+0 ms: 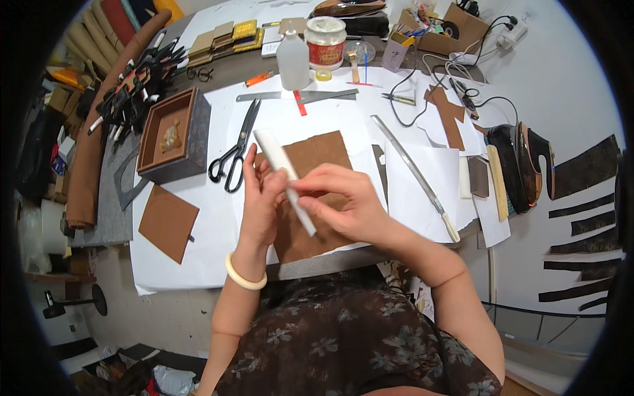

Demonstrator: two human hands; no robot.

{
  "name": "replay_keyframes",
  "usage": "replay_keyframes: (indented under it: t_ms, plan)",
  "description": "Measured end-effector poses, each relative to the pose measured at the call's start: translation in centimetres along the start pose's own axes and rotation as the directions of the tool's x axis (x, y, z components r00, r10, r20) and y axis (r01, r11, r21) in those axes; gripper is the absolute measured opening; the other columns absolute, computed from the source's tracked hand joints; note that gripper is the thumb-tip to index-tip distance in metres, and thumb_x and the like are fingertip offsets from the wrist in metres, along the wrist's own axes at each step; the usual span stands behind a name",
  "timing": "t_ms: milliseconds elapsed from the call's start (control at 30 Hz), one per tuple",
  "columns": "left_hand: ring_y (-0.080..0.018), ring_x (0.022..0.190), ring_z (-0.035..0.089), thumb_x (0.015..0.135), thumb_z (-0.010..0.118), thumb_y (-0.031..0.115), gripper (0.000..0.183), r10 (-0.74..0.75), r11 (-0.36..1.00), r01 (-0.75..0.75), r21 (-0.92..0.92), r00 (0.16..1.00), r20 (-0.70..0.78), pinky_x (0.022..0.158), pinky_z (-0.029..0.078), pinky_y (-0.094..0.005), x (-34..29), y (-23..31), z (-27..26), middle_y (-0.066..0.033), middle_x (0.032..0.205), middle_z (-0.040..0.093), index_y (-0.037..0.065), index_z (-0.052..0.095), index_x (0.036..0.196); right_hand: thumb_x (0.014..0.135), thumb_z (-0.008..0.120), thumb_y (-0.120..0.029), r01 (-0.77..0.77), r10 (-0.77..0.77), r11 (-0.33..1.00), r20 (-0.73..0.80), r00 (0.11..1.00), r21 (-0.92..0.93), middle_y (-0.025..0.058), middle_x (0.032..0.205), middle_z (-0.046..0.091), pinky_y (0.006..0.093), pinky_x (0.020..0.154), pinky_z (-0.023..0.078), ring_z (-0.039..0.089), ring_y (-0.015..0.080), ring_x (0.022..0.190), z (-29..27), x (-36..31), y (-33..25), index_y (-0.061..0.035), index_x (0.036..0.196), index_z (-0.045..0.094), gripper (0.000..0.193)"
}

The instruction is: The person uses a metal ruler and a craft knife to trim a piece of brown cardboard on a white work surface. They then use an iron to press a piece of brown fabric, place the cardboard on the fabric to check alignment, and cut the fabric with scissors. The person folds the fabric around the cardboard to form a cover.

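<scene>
A long white strip (272, 149), stiff-looking and slightly bent, is held up in front of me over a brown sheet (323, 150) on the table. My left hand (261, 201) grips its middle, thumb on top and fingers behind. The thumb and fingertips of my right hand (349, 201) pinch its edge just below that. Whether the strip is one layer or folded, I cannot tell. Black-handled scissors (236, 150) lie left of the brown sheet, blades pointing away. To the right, a long metal ruler-like bar (413, 168) rests on white paper.
At the left stand an open box (173, 135) and a smaller brown panel (168, 223). A clear bottle (293, 61) and a red-labelled tub (325, 43) are at the back. Cables (456, 63) trail across the back right, near shoes (522, 165) at the table's right edge.
</scene>
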State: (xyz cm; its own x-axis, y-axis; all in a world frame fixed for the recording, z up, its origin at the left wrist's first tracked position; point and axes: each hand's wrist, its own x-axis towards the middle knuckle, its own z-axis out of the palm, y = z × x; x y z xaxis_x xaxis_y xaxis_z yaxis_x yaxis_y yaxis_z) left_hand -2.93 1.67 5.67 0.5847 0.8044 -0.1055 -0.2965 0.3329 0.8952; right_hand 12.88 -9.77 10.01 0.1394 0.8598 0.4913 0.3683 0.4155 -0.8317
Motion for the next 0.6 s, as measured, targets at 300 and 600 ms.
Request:
replay_keyframes:
  t_ms: [300, 600]
  plan:
    - [-0.0452, 0.143, 0.051, 0.097, 0.054, 0.065, 0.090, 0.058, 0.847, 0.136, -0.514, 0.937, 0.344, 0.111, 0.047, -0.0718, 7.7, 0.9, -1.2, -0.0262, 0.150, 0.052, 0.005, 0.037, 0.162, 0.089, 0.077, -0.027, -0.436, 0.098, 0.489, -0.449, 0.888, -0.756, 0.0237, 0.092, 0.078, 0.0460, 0.080, 0.061, 0.076, 0.0406, 0.087, -18.5, 16.9, 26.4, 0.0019, 0.096, 0.080, 0.030]
    - [-0.0461, 0.150, 0.042, 0.097, 0.046, 0.078, 0.101, 0.098, 0.742, 0.157, -0.652, 0.936, 0.337, 0.114, 0.038, -0.0775, 8.3, -0.3, -3.6, -0.0272, 0.162, 0.040, 0.010, 0.027, 0.168, 0.084, 0.078, -0.033, -0.612, 0.282, 0.311, -0.544, 0.790, -0.727, 0.0275, 0.096, 0.077, 0.0506, 0.088, 0.061, 0.077, 0.0432, 0.094, -18.2, 20.4, 29.3, 0.0022, 0.097, 0.081, 0.038]
